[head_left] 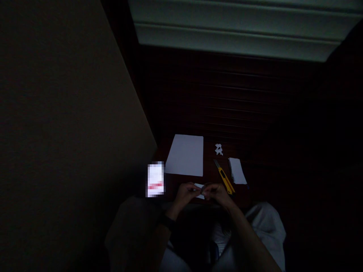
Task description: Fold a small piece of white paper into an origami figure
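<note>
Between my hands, near the front edge of the dark table, is a small piece of white paper point(199, 186). My left hand point(187, 192) is closed on its left side, with the fingertips at its edge. From the right, my right hand point(214, 191) pinches the same paper, its fingers bent together. Just beyond my right hand lies a yellow utility knife point(224, 178) with its blade pointing away from me. A large white sheet of paper point(185, 155) lies flat beyond my left hand. The dim light hides the details of the fingers.
Small torn paper scraps point(218, 149) lie beyond the knife. A white paper stack or pad point(237, 171) sits on the right, a dark object along its edge. At the left glows a blurred-out screen point(155, 179). A wall point(85, 113) rises on the left.
</note>
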Motion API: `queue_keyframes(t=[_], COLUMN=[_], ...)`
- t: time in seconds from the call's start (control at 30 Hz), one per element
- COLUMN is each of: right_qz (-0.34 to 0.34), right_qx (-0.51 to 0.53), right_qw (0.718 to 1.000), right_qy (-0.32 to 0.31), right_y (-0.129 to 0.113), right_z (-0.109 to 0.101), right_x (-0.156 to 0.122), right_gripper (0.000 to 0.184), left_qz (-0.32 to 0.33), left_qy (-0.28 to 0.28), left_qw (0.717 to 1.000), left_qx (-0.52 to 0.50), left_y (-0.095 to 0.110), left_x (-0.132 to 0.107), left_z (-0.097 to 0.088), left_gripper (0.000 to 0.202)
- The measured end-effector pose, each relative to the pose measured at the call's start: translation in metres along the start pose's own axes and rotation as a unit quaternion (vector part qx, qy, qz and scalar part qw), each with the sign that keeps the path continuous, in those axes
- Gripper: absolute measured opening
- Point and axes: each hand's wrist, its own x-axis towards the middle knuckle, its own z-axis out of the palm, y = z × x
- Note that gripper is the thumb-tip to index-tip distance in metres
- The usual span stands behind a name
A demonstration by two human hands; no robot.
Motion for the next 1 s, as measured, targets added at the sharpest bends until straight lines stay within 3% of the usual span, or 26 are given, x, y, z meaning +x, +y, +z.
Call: queue_keyframes(t=[0.43, 0.73, 1.0], right_qz=[0.005, -0.008, 0.004], right_qx=[0.040, 0.038, 0.038], right_qw=[0.998, 0.992, 0.990], right_qy=[0.055, 0.121, 0.133], right_y=[0.000, 0.006, 0.008], right_z=[0.002, 0.010, 0.012], right_x=[0.000, 0.003, 0.004], right_gripper=[0.020, 0.023, 0.026], left_qz=[-0.005, 0.009, 0.014], left_qy=[0.008, 0.034, 0.034], left_qw=[1.000, 0.999, 0.998], left_qx=[-0.012, 0.037, 0.051], left_y=[-0.002, -0.002, -0.001], left_x=[0.000, 0.000, 0.000], left_z=[0.004, 0.007, 0.008], left_gripper=[0.021, 0.018, 0.016])
